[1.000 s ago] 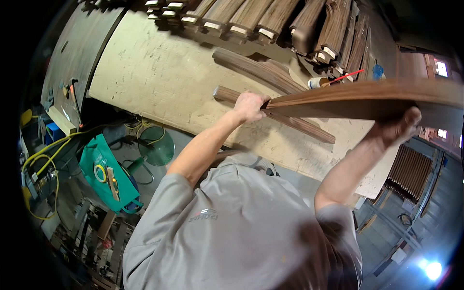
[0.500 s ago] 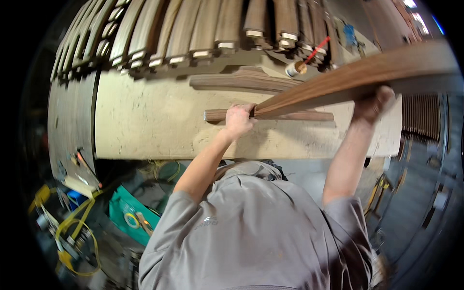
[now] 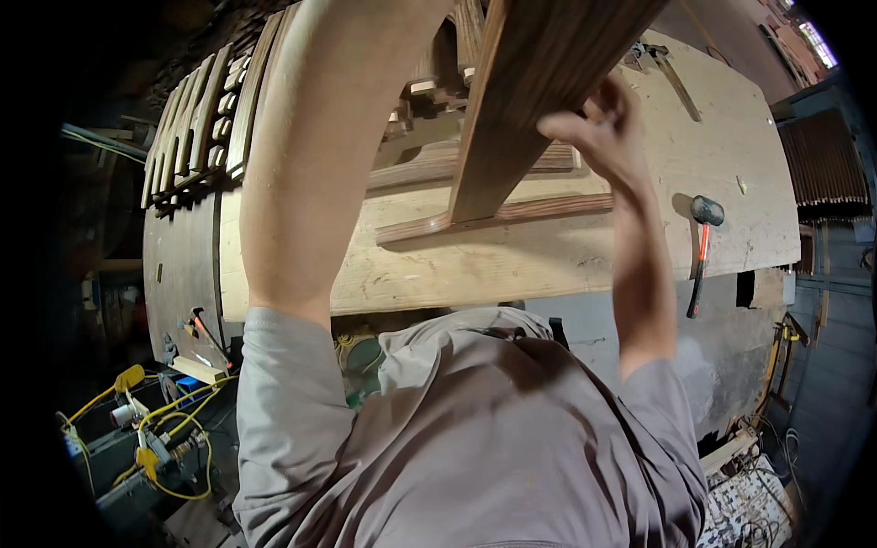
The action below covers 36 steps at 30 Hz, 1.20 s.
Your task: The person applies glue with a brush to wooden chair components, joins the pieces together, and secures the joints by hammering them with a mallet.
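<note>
A wide dark-brown wooden board [image 3: 534,100] rises from the bench, its lower end meeting a narrow wooden rail [image 3: 420,228] that lies on the bench top. My left forearm [image 3: 320,155] reaches up past the board's left side, and my left hand is beyond the top edge of the picture. Beside the board's right edge is my right hand [image 3: 603,132], thumb stretched out and fingers apart, not gripped round the wood. Whether its fingertips touch the board I cannot tell. Behind the board lies another shaped wooden piece [image 3: 411,169], partly covered.
A black-headed mallet [image 3: 707,212] lies at the bench's right front, its handle over the edge. A hammer [image 3: 674,82] lies farther back. Stacked wooden pieces [image 3: 196,110] stand at the far left. Yellow cables [image 3: 206,457] hang at the lower left.
The board has swung from leaning right to rising away from me. My left hand has left the rail and gone up out of view. My right hand has moved left and loosened.
</note>
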Available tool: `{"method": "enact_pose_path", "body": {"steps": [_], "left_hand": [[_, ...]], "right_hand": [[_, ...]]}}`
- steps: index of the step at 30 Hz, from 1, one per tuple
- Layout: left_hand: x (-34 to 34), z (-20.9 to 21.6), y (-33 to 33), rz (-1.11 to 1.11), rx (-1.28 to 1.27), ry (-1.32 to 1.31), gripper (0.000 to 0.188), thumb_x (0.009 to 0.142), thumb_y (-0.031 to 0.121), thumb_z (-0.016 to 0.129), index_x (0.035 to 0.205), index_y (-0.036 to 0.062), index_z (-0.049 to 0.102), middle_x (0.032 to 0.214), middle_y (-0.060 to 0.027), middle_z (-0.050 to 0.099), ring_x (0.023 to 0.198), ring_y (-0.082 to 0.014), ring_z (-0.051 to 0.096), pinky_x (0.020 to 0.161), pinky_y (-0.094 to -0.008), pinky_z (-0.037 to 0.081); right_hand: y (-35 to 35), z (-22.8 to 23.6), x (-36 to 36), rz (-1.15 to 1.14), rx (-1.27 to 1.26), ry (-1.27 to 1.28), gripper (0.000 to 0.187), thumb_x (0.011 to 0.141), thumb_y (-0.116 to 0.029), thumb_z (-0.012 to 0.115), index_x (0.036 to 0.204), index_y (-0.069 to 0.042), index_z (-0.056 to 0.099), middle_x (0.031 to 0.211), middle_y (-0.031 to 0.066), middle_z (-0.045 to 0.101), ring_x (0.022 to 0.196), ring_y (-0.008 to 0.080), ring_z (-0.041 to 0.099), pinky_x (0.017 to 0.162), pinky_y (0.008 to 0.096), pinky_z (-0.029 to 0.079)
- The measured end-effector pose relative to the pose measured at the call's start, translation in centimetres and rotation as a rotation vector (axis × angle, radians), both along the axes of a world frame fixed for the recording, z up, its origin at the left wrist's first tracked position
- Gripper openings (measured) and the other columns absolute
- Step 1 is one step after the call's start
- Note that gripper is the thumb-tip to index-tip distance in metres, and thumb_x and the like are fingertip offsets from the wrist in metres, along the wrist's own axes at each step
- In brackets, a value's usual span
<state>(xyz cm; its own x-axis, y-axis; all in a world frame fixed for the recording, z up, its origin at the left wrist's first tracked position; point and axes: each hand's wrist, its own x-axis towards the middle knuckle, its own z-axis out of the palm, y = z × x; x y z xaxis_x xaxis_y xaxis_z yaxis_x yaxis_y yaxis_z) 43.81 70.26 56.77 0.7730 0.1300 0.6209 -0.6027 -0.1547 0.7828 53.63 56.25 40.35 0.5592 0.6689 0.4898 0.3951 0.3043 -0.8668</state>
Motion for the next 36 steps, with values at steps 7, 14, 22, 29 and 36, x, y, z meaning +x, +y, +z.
{"method": "enact_pose_path", "body": {"steps": [7,14,22,29,36], "left_hand": [[-0.7,-2.6,2.9,-0.198,-0.056,0.147,0.039,0.071,0.017,0.077,0.104,-0.0002,0.063,0.099,-0.0141,0.066,0.09,-0.0238,0.065,0.086,-0.0367,0.051],[-0.4,-1.1,-0.9,0.409,-0.041,0.138,0.047,0.056,0.008,0.073,0.101,-0.0052,0.068,0.105,-0.0193,0.067,0.098,-0.0281,0.066,0.092,-0.0364,0.051],[0.0,-0.1,-0.7,0.144,-0.188,0.124,0.07,0.053,0.002,0.077,0.12,-0.001,0.056,0.109,-0.0105,0.064,0.104,-0.0215,0.059,0.099,-0.0348,0.042],[-0.4,0.2,-1.4,0.147,-0.182,0.131,0.061,0.054,0.0,0.072,0.114,-0.0023,0.06,0.103,-0.0102,0.066,0.095,-0.0189,0.063,0.088,-0.0317,0.048],[0.9,-0.3,-1.5,0.108,-0.226,0.088,0.047,0.055,0.001,0.071,0.101,-0.0007,0.064,0.094,-0.0081,0.068,0.085,-0.0176,0.064,0.082,-0.0297,0.05]], "right_hand": [[-31.0,-21.5,11.8,-0.988,-1.396,-0.307,0.071,0.08,-0.04,0.066,0.131,0.005,0.044,0.128,0.0273,0.05,0.119,0.0419,0.049,0.096,0.0477,0.043],[-36.9,-25.2,12.1,-1.091,-1.591,0.282,0.052,0.073,-0.025,0.066,0.118,-0.003,0.052,0.118,0.019,0.058,0.113,0.0348,0.055,0.092,0.0447,0.047],[-42.8,-30.6,13.7,-1.016,-1.62,0.204,0.045,0.077,-0.014,0.065,0.119,-0.006,0.053,0.115,0.0181,0.062,0.11,0.0336,0.059,0.093,0.0426,0.048],[-37.7,-30.5,12.6,-0.996,-0.303,0.879,0.017,0.076,-0.012,0.068,0.076,-0.006,0.052,0.054,-0.0015,0.043,0.041,0.0129,0.047,0.036,0.03,0.037],[-30.0,-5.3,9.5,-0.646,0.109,0.323,0.016,0.088,-0.015,0.062,0.083,-0.005,0.05,0.06,-0.0001,0.048,0.046,0.0099,0.048,0.043,0.0236,0.039]]}}
